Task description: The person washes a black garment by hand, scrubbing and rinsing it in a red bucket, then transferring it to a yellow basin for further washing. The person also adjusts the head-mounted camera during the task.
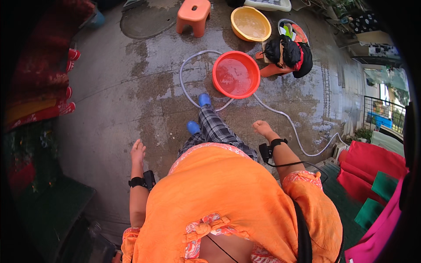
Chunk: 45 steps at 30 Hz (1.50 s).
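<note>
My left hand (138, 152) hangs in the air at my left side, loosely spread and holding nothing. On the other side, my right hand (262, 127) is curled with nothing visible in it. It is the hand closer to a red plastic basin (236, 75) of water on the wet ground beyond my feet. A pale hose (185, 86) loops beside and behind that basin, then trails off to the right (292, 126). My blue shoes (204, 99) stand just short of the basin, and neither hand touches anything in front of me.
Farther off are an orange plastic stool (194, 14) and a yellow basin (251, 23) holding water. Black clothing (285, 54) is heaped on an orange stool at the right. A round ground cover (144, 24) lies far left. Red cloth (371, 164) covers something nearer right.
</note>
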Each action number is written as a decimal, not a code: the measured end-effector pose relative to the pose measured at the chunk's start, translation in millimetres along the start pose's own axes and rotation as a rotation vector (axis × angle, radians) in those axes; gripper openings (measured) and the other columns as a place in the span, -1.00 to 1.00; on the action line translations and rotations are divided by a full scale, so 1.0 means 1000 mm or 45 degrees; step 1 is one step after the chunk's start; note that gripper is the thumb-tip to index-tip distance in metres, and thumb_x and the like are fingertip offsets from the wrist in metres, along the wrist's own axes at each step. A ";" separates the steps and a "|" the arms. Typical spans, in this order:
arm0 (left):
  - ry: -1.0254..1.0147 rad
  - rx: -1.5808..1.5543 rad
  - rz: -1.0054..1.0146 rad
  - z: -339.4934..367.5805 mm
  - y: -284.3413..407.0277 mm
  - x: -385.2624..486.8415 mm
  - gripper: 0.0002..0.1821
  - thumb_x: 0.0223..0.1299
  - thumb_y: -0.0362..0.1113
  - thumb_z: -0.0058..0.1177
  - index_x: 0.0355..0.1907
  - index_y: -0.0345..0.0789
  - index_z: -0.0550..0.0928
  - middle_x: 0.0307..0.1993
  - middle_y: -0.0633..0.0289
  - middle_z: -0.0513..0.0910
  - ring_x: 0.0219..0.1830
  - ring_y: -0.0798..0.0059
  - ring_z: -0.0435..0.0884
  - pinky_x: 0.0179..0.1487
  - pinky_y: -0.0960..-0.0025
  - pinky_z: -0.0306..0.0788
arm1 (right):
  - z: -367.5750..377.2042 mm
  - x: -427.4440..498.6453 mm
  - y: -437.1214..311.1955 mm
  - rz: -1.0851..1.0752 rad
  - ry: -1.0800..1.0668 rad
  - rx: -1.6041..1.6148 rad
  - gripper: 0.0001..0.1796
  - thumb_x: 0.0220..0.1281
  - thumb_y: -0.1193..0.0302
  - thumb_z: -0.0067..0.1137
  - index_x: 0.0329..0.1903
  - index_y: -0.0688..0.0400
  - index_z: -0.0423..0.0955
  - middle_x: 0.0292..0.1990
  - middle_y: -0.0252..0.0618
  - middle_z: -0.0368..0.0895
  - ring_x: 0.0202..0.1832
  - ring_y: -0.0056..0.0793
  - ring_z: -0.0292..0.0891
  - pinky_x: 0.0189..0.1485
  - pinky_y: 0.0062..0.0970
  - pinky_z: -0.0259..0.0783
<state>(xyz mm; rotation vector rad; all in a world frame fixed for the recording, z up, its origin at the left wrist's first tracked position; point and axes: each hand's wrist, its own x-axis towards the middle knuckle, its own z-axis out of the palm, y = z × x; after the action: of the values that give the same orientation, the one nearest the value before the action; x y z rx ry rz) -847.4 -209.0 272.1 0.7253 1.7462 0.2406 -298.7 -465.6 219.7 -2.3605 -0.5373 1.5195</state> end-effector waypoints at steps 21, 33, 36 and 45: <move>-0.291 0.279 0.229 0.123 0.399 0.131 -0.47 0.29 -0.10 -0.07 0.29 -0.17 0.30 0.22 0.19 0.38 0.16 0.36 0.44 0.21 0.24 0.25 | -0.064 0.198 -0.259 -0.159 0.077 0.410 -0.79 0.21 0.32 0.01 -0.35 0.20 0.52 -0.49 -0.37 0.58 -0.48 -0.62 0.49 -0.32 -0.50 0.41; -0.549 0.459 0.235 0.182 0.603 0.275 -0.51 0.28 -0.12 -0.09 0.25 -0.14 0.32 0.14 0.24 0.45 0.12 0.39 0.46 0.19 0.22 0.24 | -0.064 0.209 -0.394 0.091 0.414 0.753 -0.82 0.22 0.36 0.03 -0.39 0.18 0.53 -0.50 -0.41 0.57 -0.47 -0.63 0.48 -0.36 -0.58 0.39; -0.615 0.531 0.313 0.192 0.657 0.304 -0.51 0.28 -0.14 -0.09 0.26 -0.12 0.31 0.13 0.27 0.46 0.10 0.42 0.47 0.15 0.26 0.26 | -0.039 0.200 -0.401 0.183 0.318 0.872 -0.83 0.23 0.31 0.04 -0.34 0.12 0.53 -0.50 -0.48 0.54 -0.48 -0.67 0.46 -0.40 -0.62 0.34; -0.846 0.919 0.114 0.272 0.726 0.332 -0.52 0.28 -0.15 -0.06 0.25 -0.10 0.32 0.06 0.29 0.51 0.02 0.47 0.51 0.07 0.32 0.31 | -0.018 0.224 -0.452 0.014 0.060 0.975 -0.73 0.09 0.32 0.25 -0.19 0.19 0.51 -0.32 -0.37 0.60 -0.24 -0.58 0.49 -0.20 -0.53 0.42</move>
<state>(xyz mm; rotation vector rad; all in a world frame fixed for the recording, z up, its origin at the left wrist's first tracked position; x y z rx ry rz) -390.1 499.2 294.3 1.2310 1.1320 -0.5528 -268.4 37.8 238.2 -1.7867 0.0791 1.3412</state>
